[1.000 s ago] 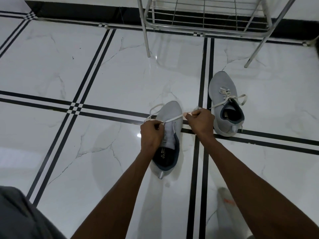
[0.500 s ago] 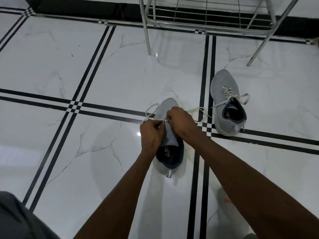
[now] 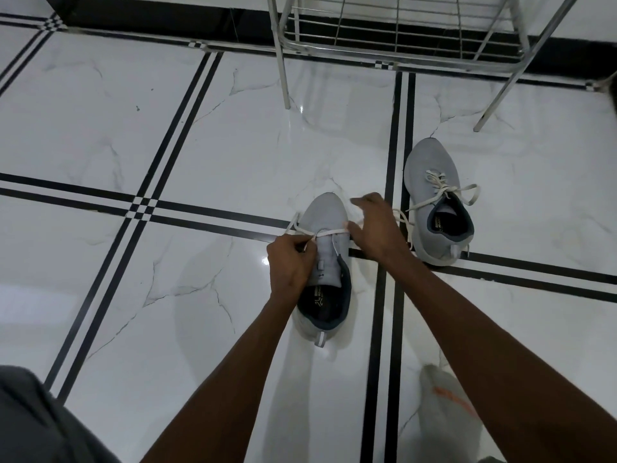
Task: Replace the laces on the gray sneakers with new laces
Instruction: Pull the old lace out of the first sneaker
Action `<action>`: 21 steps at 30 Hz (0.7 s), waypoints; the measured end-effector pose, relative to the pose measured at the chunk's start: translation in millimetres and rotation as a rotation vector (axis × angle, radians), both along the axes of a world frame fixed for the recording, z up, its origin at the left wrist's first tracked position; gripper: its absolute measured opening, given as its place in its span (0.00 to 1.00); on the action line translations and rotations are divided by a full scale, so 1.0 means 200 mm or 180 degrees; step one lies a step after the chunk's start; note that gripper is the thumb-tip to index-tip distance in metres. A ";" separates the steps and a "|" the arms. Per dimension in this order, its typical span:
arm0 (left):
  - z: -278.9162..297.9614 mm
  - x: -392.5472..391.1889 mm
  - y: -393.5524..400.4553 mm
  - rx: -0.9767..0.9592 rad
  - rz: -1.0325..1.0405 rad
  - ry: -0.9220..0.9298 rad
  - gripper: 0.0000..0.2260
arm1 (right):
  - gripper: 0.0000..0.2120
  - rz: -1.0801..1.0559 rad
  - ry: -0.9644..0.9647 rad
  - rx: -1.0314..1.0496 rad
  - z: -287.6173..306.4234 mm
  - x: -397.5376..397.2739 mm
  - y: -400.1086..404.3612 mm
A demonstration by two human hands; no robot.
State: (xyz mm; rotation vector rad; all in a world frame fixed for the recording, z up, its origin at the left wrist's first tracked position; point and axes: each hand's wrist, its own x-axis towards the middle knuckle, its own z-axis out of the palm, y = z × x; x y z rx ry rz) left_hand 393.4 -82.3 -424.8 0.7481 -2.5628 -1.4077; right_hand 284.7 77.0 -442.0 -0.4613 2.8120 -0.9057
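Gray sneaker [image 3: 329, 225], partly unlaced, sits toe-away on the white marble floor [image 3: 100, 128] below me; my left hand [image 3: 290, 262] pinches its white lace [image 3: 329, 232] at the left eyelets, my right hand [image 3: 377, 228] grips the other end, stretching it taut. Its laced mate [image 3: 434, 168] stands just right, beneath a metal rack [image 3: 397, 45].

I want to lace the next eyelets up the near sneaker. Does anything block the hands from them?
Nothing visible does. The left hand and right hand hold the lace across the near sneaker.
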 end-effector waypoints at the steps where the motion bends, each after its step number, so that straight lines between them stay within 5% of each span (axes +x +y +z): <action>1: 0.00 0.00 0.00 -0.0008 0.0005 -0.0005 0.07 | 0.16 0.0102 -0.0027 -0.0208 0.02 0.04 -0.05; 6: -0.01 0.00 0.01 -0.0004 0.0078 -0.0012 0.08 | 0.06 0.0232 -0.0283 0.0044 -0.01 0.10 -0.19; 10: -0.02 0.01 0.01 -0.0058 0.0114 0.0036 0.09 | 0.09 0.0284 -0.0032 0.0109 -0.01 0.12 -0.21; 16: -0.01 0.01 0.00 -0.0047 0.0105 0.0098 0.09 | 0.07 -0.1218 0.0078 -0.0303 0.03 -0.02 0.07; 19: -0.02 0.00 0.00 -0.0044 0.0047 0.0103 0.09 | 0.21 -0.0650 -0.0078 -0.0701 0.04 0.03 0.04; 21: -0.02 0.00 0.01 -0.0066 0.0030 0.0044 0.10 | 0.19 -0.0140 -0.0129 -0.0774 0.03 0.07 -0.07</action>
